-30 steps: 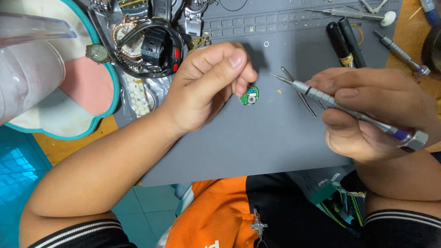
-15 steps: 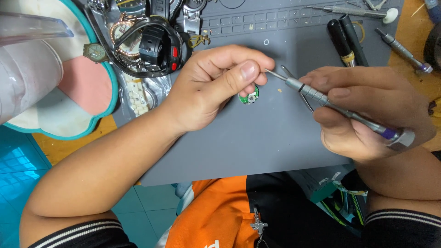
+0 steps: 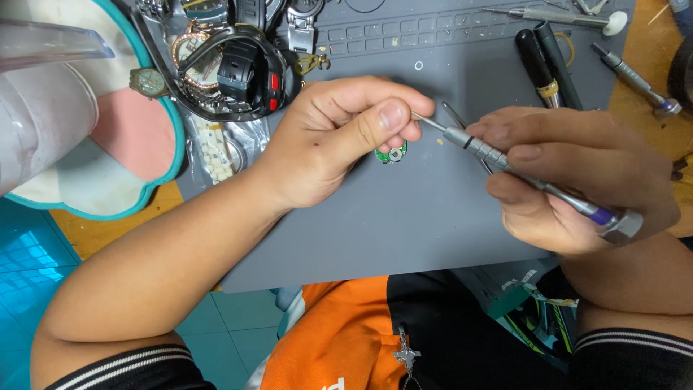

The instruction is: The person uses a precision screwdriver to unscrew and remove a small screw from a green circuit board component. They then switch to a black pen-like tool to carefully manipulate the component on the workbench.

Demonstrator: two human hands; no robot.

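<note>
My left hand (image 3: pixel 339 137) pinches a small green round circuit part (image 3: pixel 392 154) against the grey work mat (image 3: pixel 404 217); fingers cover most of the part. My right hand (image 3: pixel 570 180) grips a slim metal screwdriver (image 3: pixel 505 162) with a purple band near its end. The screwdriver tip reaches in under my left thumb, just above the green part. A pair of tweezers (image 3: pixel 462 123) lies partly hidden behind the screwdriver and my right fingers.
Watches and straps (image 3: pixel 231 65) are piled at the mat's top left beside a teal-rimmed pink tray (image 3: pixel 137 137). Black pens (image 3: pixel 541 65) and more screwdrivers (image 3: pixel 635 72) lie at the top right. A clear plastic container (image 3: pixel 36 94) stands far left.
The screwdriver tip has moved left, from beside the green part to under my left thumb. My left hand has shifted slightly over the part.
</note>
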